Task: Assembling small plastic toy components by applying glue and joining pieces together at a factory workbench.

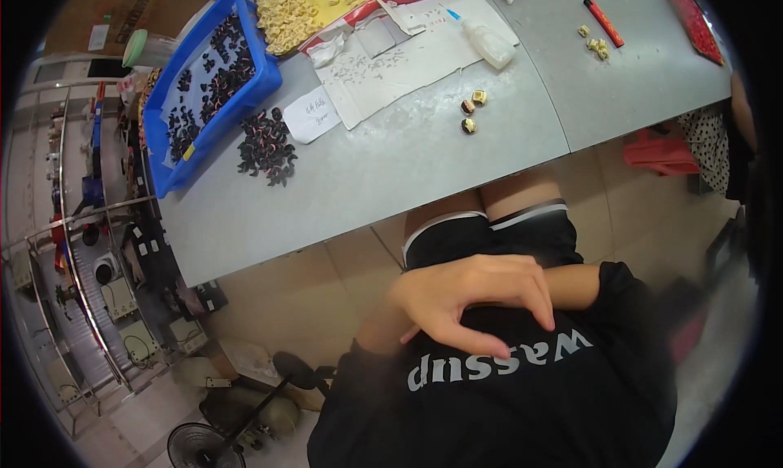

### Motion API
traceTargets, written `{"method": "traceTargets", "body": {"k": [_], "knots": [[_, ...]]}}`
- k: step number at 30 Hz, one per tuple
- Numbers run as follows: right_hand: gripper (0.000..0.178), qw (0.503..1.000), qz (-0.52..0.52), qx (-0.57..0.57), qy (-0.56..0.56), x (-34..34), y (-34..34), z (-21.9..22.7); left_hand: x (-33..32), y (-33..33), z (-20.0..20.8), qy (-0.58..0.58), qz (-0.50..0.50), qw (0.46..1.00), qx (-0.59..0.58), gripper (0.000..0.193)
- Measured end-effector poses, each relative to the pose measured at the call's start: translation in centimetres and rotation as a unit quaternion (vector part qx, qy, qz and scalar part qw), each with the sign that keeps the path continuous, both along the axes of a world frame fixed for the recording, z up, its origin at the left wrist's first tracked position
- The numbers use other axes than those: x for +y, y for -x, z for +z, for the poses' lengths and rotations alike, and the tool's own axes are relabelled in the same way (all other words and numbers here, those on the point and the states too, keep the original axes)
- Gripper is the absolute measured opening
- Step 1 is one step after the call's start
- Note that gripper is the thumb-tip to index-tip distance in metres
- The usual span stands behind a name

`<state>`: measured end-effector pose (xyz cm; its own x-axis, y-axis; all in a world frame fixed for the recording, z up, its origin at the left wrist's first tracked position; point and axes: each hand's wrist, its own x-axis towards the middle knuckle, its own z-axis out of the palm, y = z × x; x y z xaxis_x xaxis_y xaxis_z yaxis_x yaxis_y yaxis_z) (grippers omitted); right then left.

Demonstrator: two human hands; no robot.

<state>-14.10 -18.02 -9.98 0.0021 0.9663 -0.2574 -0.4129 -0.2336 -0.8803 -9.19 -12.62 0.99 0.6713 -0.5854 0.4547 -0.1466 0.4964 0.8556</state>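
Left hand [473,295] lies in front of the black shirt [489,415], below the table edge, fingers spread loosely and a bit curved, thumb set apart, nothing pinched. Right forearm [575,287] passes behind it; right hand hidden, so can't tell whether it's spread, pressed together or pinching. Nearest work on the table: three small black-and-gold pieces [468,126], close together on the grey table [391,199], just in from the near edge. Loose pile of black curved bits [269,150] sits left of them, beside the blue tray [273,72] with more of the same; yellow pieces [298,11] on the red-edged tray at the back. Clear squeeze bottle [492,45] with a blue tip lies on its side on the white card [359,93]. Handling, my judgement: pick one piece at a time, thumb and fingertip on its sides, light squeeze; parts look small and easy to flick away. Work further in from the edge, since a dropped bit would go to the floor. If the bottle holds glue, keep its tip off the piles and fingertips dry. Best keep black and yellow bits apart.
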Motion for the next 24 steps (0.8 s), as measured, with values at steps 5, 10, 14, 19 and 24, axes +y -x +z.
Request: {"method": "traceTargets", "body": {"k": [5,10,14,19,24], "knots": [[0.015,0.999,0.014,0.042,0.011,-6.0,0.4,-1.1,-1.1,0.7,0.4,-0.067,0.051,0.996,0.015,0.029],[0.014,0.997,0.013,0.07,0.037,0.4,1.1,1.0,-3.0,1.1,0.7,-0.086,0.025,0.996,-0.006,0.027],[0.015,0.992,0.042,0.111,0.05,1.3,1.1,0.9,-4.2,1.0,-0.1,-0.141,0.061,0.987,-0.048,0.024],[0.016,0.985,0.06,0.146,0.073,-1.7,1.4,0.3,-5.1,1.3,-0.5,-0.236,0.096,0.958,-0.134,0.02],[0.022,0.98,0.057,0.174,0.074,-2.1,0.3,0.7,-6.7,2.7,-2.1,-0.434,0.235,0.794,-0.355,0.026]]}}
